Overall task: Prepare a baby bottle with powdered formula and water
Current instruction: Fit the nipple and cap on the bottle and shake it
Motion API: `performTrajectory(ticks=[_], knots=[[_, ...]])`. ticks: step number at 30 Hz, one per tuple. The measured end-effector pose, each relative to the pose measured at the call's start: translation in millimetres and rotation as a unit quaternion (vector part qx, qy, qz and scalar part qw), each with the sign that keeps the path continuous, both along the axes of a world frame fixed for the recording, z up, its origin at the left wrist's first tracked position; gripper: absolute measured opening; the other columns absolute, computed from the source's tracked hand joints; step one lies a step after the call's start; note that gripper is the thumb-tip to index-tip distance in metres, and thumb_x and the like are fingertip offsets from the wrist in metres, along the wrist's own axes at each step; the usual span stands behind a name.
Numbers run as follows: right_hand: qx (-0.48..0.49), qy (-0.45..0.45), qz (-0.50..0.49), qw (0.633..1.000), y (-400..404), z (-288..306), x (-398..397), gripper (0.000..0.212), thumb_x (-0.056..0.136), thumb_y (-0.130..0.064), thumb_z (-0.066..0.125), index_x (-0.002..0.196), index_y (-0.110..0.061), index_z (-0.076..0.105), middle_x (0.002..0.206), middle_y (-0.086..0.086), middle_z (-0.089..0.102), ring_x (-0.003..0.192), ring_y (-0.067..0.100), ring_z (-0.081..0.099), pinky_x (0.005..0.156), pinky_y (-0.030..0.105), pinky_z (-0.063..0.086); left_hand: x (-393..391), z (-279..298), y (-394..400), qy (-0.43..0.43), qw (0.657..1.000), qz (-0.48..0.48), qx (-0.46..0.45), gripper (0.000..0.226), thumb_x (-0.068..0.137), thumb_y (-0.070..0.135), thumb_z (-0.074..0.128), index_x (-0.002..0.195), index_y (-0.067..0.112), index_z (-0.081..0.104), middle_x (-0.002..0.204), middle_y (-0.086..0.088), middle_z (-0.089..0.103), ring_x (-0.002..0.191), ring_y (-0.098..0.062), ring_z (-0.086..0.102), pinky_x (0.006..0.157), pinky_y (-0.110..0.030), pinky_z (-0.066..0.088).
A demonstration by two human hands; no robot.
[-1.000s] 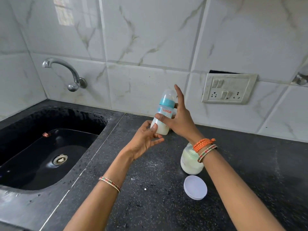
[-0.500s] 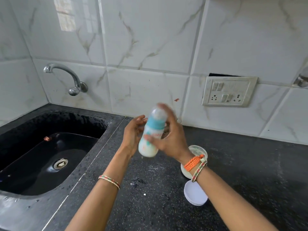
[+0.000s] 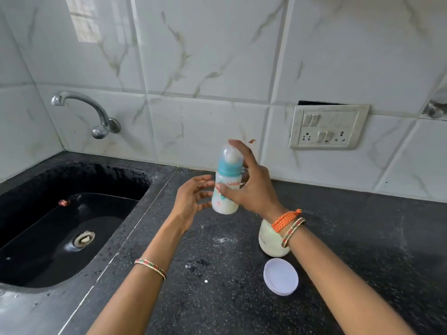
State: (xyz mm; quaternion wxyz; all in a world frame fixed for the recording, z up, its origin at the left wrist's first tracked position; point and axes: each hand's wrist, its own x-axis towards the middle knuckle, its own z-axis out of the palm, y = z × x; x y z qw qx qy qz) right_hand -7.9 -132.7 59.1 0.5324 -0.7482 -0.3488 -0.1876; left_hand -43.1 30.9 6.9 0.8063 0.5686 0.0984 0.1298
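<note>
Two bare forearms, no sleeves, left wrist with thin beaded bangle [image 3: 150, 265] in red, green and gold, right wrist with braided orange thread band [image 3: 286, 220] beside a matching beaded bangle [image 3: 293, 232]

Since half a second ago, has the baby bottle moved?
Yes. The baby bottle, gripped by the right hand, has risen: against the jar on the counter its base now sits higher, and it stands more upright.

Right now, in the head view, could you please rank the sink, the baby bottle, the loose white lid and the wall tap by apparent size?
1. sink
2. baby bottle
3. wall tap and white lid: similar, and the lid lies nearer the camera, so unranked.
</note>
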Motion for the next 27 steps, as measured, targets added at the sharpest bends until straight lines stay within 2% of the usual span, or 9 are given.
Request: performTrajectory(ticks=[1, 3, 5, 7, 9, 13, 18, 21, 27], knots=[[0.026, 0.013, 0.006, 1.000, -1, 4, 2, 0.085, 0.071, -0.012, 0.082, 0.140, -0.024, 0.033, 0.111, -0.022, 0.054, 0.088, -0.005, 0.062, 0.073, 0.016, 0.053, 1, 2, 0, -0.006, 1.000, 0.009, -0.005, 0.026, 0.094, 0.012, 0.041, 0.111, 0.007, 0.061, 0.089, -0.001, 0.066, 0.074, -0.019, 0.059, 0.063, -0.033, 0.054], [0.289, 0.066, -0.052, 0.954, 3, 19, 1, 0.082, 0.075, -0.003, 0.077, 0.140, -0.014, 0.028, 0.110, -0.017, 0.051, 0.085, -0.010, 0.061, 0.073, 0.019, 0.052, 1, 3, -1, -0.024, 0.999, 0.021, -0.029, 0.024, 0.094, 0.011, 0.041, 0.106, 0.009, 0.061, 0.088, 0.001, 0.067, 0.070, -0.014, 0.060, 0.062, -0.031, 0.053], [0.358, 0.064, -0.082, 0.928, 4, 25, 0, 0.080, 0.078, -0.003, 0.072, 0.139, -0.014, 0.022, 0.107, -0.016, 0.051, 0.080, -0.010, 0.061, 0.072, 0.020, 0.051, -1, 3, -2, -0.031, 0.998, 0.018, -0.045, 0.023, 0.093, 0.011, 0.041, 0.104, 0.011, 0.062, 0.087, 0.002, 0.067, 0.067, -0.012, 0.060, 0.061, -0.029, 0.054], [0.159, 0.039, -0.003, 0.987, 1, 20, -2, 0.084, 0.075, -0.008, 0.077, 0.140, -0.025, 0.026, 0.112, -0.019, 0.056, 0.087, -0.003, 0.062, 0.073, 0.022, 0.054, -1, 5, -3, -0.024, 0.999, 0.018, -0.045, 0.022, 0.091, 0.009, 0.042, 0.100, 0.012, 0.062, 0.085, 0.001, 0.065, 0.066, -0.012, 0.059, 0.058, -0.028, 0.053], [0.018, 0.007, 0.035, 0.999, -3, 17, -10, 0.084, 0.072, -0.014, 0.079, 0.138, -0.034, 0.031, 0.125, -0.008, 0.056, 0.097, 0.012, 0.063, 0.078, 0.031, 0.057, -1, 8, -3, -0.025, 0.998, 0.027, -0.056, 0.021, 0.090, 0.009, 0.043, 0.099, 0.012, 0.062, 0.084, 0.001, 0.065, 0.065, -0.013, 0.058, 0.057, -0.027, 0.053], [0.002, -0.072, -0.149, 0.986, -1, 36, 7, 0.082, 0.071, -0.014, 0.072, 0.140, -0.030, 0.031, 0.128, -0.002, 0.051, 0.100, 0.019, 0.058, 0.081, 0.031, 0.051, -5, 10, -3, -0.040, 0.997, 0.021, -0.063, 0.023, 0.093, 0.010, 0.040, 0.101, 0.013, 0.061, 0.087, 0.002, 0.065, 0.065, -0.012, 0.058, 0.061, -0.029, 0.052], [-0.105, -0.001, -0.033, 0.994, -4, 31, 15, 0.079, 0.073, -0.010, 0.076, 0.137, -0.032, 0.035, 0.120, -0.004, 0.052, 0.097, 0.017, 0.058, 0.078, 0.028, 0.055, -7, 15, -1, -0.038, 0.997, 0.017, -0.065, 0.023, 0.094, 0.011, 0.039, 0.099, 0.013, 0.061, 0.084, 0.002, 0.065, 0.064, -0.012, 0.057, 0.059, -0.029, 0.052], [-0.061, 0.038, 0.001, 0.997, 0, 30, 16, 0.080, 0.072, -0.012, 0.078, 0.137, -0.034, 0.036, 0.126, -0.007, 0.050, 0.101, 0.019, 0.058, 0.084, 0.035, 0.055, -9, 16, 0, -0.035, 0.998, 0.011, -0.055, 0.023, 0.094, 0.011, 0.040, 0.101, 0.013, 0.061, 0.086, 0.001, 0.064, 0.066, -0.013, 0.056, 0.059, -0.028, 0.053], [-0.090, -0.008, 0.022, 0.996, -2, 29, 12, 0.080, 0.072, -0.013, 0.078, 0.136, -0.038, 0.037, 0.126, -0.009, 0.052, 0.103, 0.016, 0.058, 0.087, 0.043, 0.055, -11, 14, 1, -0.032, 0.998, 0.015, -0.060, 0.023, 0.094, 0.011, 0.040, 0.103, 0.011, 0.061, 0.084, 0.001, 0.063, 0.064, -0.012, 0.056, 0.057, -0.027, 0.053]])
